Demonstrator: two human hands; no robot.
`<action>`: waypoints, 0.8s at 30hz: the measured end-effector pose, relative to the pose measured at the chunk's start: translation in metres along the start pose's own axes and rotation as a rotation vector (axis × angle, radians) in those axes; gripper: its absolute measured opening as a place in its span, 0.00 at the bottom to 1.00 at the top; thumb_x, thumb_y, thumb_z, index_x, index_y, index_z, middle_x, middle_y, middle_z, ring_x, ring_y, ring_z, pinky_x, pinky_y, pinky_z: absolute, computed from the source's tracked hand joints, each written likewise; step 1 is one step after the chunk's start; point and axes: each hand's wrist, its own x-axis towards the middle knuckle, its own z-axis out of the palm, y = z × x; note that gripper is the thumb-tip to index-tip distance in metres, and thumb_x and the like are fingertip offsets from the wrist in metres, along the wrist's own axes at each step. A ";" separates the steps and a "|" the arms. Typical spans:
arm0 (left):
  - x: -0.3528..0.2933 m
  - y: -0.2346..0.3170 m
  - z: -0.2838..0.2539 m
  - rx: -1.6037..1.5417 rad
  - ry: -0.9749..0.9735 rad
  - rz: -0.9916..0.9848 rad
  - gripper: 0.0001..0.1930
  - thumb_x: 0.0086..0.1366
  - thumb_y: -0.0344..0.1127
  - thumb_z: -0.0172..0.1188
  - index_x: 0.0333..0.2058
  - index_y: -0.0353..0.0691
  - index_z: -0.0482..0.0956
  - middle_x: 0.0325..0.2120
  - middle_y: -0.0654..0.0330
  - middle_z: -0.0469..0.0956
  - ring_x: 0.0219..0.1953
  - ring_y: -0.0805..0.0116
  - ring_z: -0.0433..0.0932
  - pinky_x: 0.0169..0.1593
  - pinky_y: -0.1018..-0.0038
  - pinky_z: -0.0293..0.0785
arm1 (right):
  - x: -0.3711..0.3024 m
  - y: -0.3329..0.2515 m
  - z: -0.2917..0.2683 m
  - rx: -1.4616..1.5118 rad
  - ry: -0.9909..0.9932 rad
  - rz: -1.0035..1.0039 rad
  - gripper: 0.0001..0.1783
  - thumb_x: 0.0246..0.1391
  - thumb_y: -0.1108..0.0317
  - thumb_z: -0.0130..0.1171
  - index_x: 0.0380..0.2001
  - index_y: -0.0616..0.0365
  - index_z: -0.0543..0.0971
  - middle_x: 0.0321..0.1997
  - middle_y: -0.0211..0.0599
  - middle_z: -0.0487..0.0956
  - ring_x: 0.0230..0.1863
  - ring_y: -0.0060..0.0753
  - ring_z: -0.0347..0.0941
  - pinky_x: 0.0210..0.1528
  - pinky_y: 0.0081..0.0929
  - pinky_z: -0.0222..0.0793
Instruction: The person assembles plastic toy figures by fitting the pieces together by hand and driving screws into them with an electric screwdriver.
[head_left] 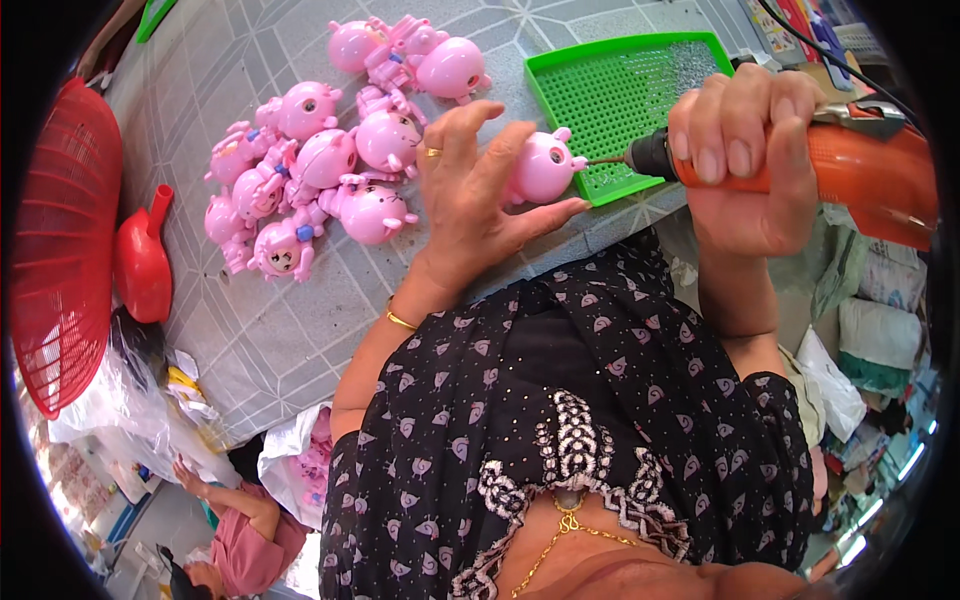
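My left hand steadies a round pink toy figure on the table, thumb and fingers around its side. Gripped in my right hand is an orange electric screwdriver with a black front end, lying level. Its thin bit points left and reaches the toy's pink tip; whether it sits in a screw is too small to tell. Behind the toy lies a green perforated tray with small shiny metal pieces at its far right. Several more pink toy figures lie grouped to the left of my left hand.
The grey patterned table carries everything. At the left edge are a red slotted basket and a red plastic scoop. A dark cable runs at the upper right. Another person is at the lower left, beside plastic bags.
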 end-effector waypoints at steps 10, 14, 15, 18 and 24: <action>0.002 0.004 -0.010 -0.088 0.143 0.191 0.16 0.44 0.37 0.81 0.30 0.44 0.84 0.50 0.53 0.78 0.58 0.47 0.71 0.58 0.57 0.68 | 0.012 0.003 0.033 0.155 -0.098 0.056 0.09 0.71 0.59 0.52 0.40 0.50 0.67 0.27 0.23 0.69 0.27 0.21 0.67 0.37 0.26 0.66; 0.001 0.003 -0.009 -0.115 0.181 0.190 0.14 0.45 0.34 0.80 0.29 0.43 0.83 0.49 0.53 0.79 0.57 0.47 0.72 0.58 0.58 0.69 | 0.012 0.003 0.037 0.141 -0.078 0.082 0.11 0.70 0.61 0.55 0.36 0.49 0.65 0.25 0.25 0.68 0.24 0.23 0.67 0.34 0.28 0.68; 0.001 0.004 -0.009 -0.118 0.172 0.188 0.14 0.44 0.34 0.80 0.29 0.43 0.83 0.49 0.53 0.79 0.57 0.47 0.72 0.57 0.58 0.69 | 0.012 0.003 0.038 0.127 -0.044 0.097 0.14 0.69 0.63 0.57 0.31 0.49 0.64 0.22 0.27 0.68 0.22 0.25 0.68 0.32 0.30 0.69; 0.000 0.002 -0.009 -0.133 0.157 0.182 0.14 0.44 0.33 0.80 0.28 0.42 0.83 0.49 0.53 0.79 0.56 0.47 0.73 0.57 0.58 0.69 | 0.012 0.004 0.038 0.110 -0.062 0.095 0.14 0.67 0.63 0.59 0.32 0.49 0.64 0.23 0.27 0.69 0.22 0.25 0.68 0.32 0.30 0.69; 0.003 0.000 -0.008 -0.129 0.182 0.185 0.12 0.45 0.37 0.76 0.25 0.43 0.81 0.44 0.55 0.79 0.53 0.49 0.74 0.53 0.54 0.66 | 0.010 0.005 0.041 0.112 -0.030 0.114 0.14 0.66 0.64 0.60 0.33 0.49 0.64 0.23 0.28 0.69 0.22 0.25 0.69 0.32 0.31 0.70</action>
